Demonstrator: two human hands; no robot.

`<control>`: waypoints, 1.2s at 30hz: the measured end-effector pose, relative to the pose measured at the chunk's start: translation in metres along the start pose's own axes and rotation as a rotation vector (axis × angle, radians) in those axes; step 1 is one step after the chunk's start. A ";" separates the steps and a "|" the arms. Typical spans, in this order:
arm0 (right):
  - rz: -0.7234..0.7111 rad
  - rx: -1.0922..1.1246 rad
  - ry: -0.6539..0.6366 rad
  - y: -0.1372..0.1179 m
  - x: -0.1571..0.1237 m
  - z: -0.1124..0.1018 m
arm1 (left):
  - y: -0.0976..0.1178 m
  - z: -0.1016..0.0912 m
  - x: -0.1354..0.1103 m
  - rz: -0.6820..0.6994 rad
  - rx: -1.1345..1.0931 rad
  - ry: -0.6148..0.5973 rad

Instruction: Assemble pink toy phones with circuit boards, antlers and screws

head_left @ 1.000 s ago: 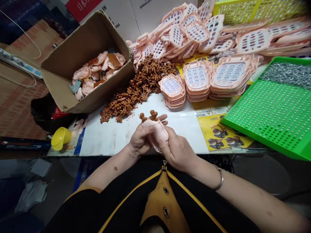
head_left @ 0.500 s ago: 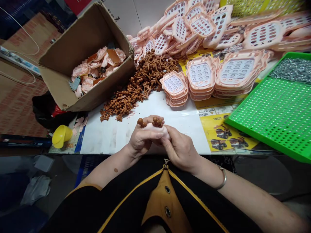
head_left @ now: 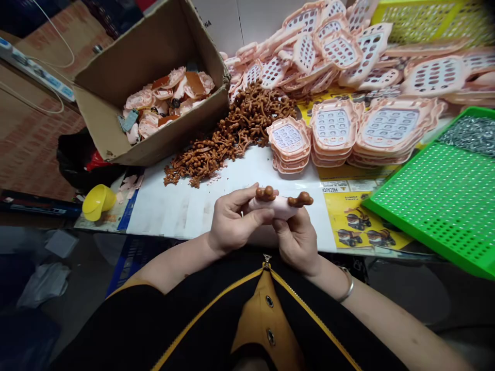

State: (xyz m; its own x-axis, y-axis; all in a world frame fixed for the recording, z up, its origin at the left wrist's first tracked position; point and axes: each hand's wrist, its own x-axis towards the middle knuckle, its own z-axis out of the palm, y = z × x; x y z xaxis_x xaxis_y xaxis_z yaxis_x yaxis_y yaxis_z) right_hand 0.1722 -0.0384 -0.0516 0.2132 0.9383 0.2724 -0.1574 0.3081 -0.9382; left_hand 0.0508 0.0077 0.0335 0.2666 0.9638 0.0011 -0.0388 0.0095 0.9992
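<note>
Both my hands grip one pale pink plastic shell point(head_left: 281, 208) just above the front edge of the table. Two brown knobbed pieces, shaped like small antlers, stick up from it: a left antler piece point(head_left: 266, 194) and a right antler piece point(head_left: 300, 199). My left hand point(head_left: 235, 219) is closed on the shell's left end, thumb along the near side. Around its right end my right hand point(head_left: 297, 239) is closed, thumb pressed against it. The fingers behind and beneath the shell are hidden.
Behind lie a heap of brown antler pieces point(head_left: 232, 136) and stacked pink shells point(head_left: 290, 139). A cardboard box point(head_left: 112, 93) with pink parts stands left, near a yellow cup point(head_left: 98, 202). At right is a green perforated tray point(head_left: 433, 201) with metal screws; more pink shells point(head_left: 340, 49) pile behind.
The pink shell has moved right and turned, so more of it and its antler pieces show. My hands have shifted apart slightly on it. The camera view has tilted.
</note>
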 end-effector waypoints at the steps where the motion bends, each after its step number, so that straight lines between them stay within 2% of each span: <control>1: 0.039 0.052 0.018 0.001 0.000 0.001 | 0.000 0.001 0.001 0.008 0.026 -0.016; 6: 0.311 0.326 0.129 -0.001 0.009 0.004 | -0.007 0.002 0.004 0.059 0.224 -0.138; 11: 0.380 0.434 0.174 -0.008 0.013 0.010 | -0.016 0.011 -0.005 0.100 0.273 -0.084; 15: 0.404 0.457 0.184 -0.007 0.011 0.006 | -0.011 0.014 -0.003 0.141 0.241 -0.072; 17: 0.393 0.396 0.119 -0.006 0.011 0.001 | -0.005 0.011 0.004 0.084 0.219 -0.095; 19: 0.360 0.260 0.024 -0.006 0.012 -0.002 | -0.002 0.008 0.012 -0.062 0.117 -0.130; 22: 0.293 0.048 -0.076 -0.009 0.013 -0.001 | -0.002 0.005 0.023 -0.243 -0.231 -0.074; 25: 0.353 0.057 -0.187 -0.014 0.011 0.006 | -0.009 0.004 0.027 -0.339 -0.532 0.011; 28: 0.386 0.109 -0.178 -0.016 0.006 0.014 | -0.013 0.005 0.026 -0.438 -0.609 -0.039; 30: 0.348 0.074 -0.117 -0.015 0.005 0.016 | -0.012 0.006 0.025 -0.459 -0.619 -0.040; 32: 0.295 -0.012 -0.116 -0.015 0.007 0.014 | -0.008 0.006 0.025 -0.463 -0.624 -0.011; 34: 0.223 -0.169 -0.232 -0.022 0.009 0.002 | -0.004 0.007 0.026 -0.438 -0.627 0.019; 36: 0.136 -0.411 -0.361 -0.038 0.007 -0.022 | -0.002 0.011 0.027 -0.392 -0.631 0.020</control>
State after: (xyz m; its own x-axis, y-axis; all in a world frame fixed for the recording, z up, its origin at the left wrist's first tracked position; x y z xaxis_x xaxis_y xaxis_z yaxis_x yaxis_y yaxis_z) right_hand 0.2011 -0.0473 -0.0187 -0.1372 0.9818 0.1310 0.2433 0.1616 -0.9564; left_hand 0.0684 0.0312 0.0318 0.3576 0.8626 -0.3578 -0.4918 0.4997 0.7131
